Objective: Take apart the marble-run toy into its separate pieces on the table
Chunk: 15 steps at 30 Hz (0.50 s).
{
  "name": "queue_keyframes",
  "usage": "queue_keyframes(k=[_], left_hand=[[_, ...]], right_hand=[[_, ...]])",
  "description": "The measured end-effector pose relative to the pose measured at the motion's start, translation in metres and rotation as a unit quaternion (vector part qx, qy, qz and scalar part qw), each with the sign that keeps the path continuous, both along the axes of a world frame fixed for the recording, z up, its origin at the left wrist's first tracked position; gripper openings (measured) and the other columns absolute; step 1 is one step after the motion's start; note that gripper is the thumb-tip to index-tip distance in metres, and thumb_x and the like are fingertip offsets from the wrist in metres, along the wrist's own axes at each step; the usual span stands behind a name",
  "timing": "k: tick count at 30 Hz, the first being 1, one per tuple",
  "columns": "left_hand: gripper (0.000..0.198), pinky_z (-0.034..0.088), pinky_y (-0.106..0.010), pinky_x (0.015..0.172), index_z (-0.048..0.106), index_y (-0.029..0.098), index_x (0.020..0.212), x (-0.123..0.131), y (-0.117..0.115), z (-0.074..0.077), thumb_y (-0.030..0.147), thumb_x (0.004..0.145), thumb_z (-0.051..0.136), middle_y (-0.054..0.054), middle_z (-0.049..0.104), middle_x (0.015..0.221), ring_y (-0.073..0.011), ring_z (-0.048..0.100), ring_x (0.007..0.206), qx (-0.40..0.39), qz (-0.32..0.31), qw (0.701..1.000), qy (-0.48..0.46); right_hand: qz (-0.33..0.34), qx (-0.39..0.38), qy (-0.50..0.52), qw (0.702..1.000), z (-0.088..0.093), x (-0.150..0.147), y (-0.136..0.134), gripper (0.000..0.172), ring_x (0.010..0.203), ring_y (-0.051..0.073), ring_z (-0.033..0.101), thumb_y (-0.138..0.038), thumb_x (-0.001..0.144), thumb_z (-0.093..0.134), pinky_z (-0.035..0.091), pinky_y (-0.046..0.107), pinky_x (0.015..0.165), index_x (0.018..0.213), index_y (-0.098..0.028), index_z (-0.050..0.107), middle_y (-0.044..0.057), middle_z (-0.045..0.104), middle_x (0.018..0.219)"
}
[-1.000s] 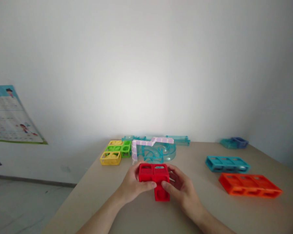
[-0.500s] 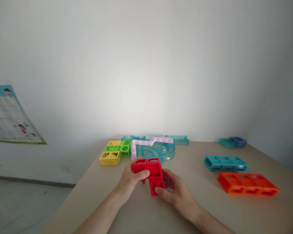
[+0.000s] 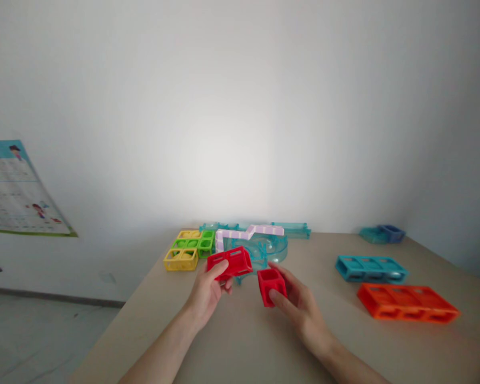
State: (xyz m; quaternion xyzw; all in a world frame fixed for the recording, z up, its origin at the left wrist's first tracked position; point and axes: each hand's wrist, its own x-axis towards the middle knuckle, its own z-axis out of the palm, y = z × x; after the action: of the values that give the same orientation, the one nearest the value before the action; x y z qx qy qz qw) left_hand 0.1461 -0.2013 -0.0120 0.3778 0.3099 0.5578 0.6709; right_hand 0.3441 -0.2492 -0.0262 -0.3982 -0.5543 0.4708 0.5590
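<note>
Head view, just below the middle of the frame: the red L my two hands had shared half a second before had come apart. My left hand gripped the two-cell red block, thumb across its near side, tilted with its right end higher. My right hand pinched the single red cube, thumb on its near face, to the lower right of the block. A gap showed between them, so I took each as free to turn alone. Both were off the table, as far as I could judge. Nothing else had been disturbed: the teal block and orange block lay at the lower right, and the lilac strip lay beyond my left fingers.
</note>
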Motion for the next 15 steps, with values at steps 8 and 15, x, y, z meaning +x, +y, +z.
queue_keyframes(k=[8,15], left_hand=[[0.049,0.042,-0.024,0.050,0.055,0.018,0.109,0.0020,-0.0015,-0.0049,0.030,0.068,0.077,-0.001,0.064,0.081,-0.0077,0.050,0.053,0.030,-0.010,0.998,0.057],[0.067,0.047,-0.023,0.055,0.051,0.022,0.124,0.0016,-0.0057,-0.0080,0.026,0.064,0.081,-0.007,0.066,0.103,-0.0168,0.063,0.077,0.072,-0.050,0.986,0.139]], right_hand=[[-0.029,0.015,-0.005,0.999,-0.0020,0.0034,0.0035,0.045,0.098,0.026,0.064,-0.046,0.083,0.065,0.053,0.040,0.082,0.118,-0.020,0.054,0.012,0.067,0.110],[-0.057,0.003,0.000,0.998,-0.0053,0.0085,0.0059,0.047,0.103,0.028,0.062,-0.048,0.084,0.062,0.050,0.045,0.089,0.122,-0.022,0.051,0.011,0.065,0.116]])
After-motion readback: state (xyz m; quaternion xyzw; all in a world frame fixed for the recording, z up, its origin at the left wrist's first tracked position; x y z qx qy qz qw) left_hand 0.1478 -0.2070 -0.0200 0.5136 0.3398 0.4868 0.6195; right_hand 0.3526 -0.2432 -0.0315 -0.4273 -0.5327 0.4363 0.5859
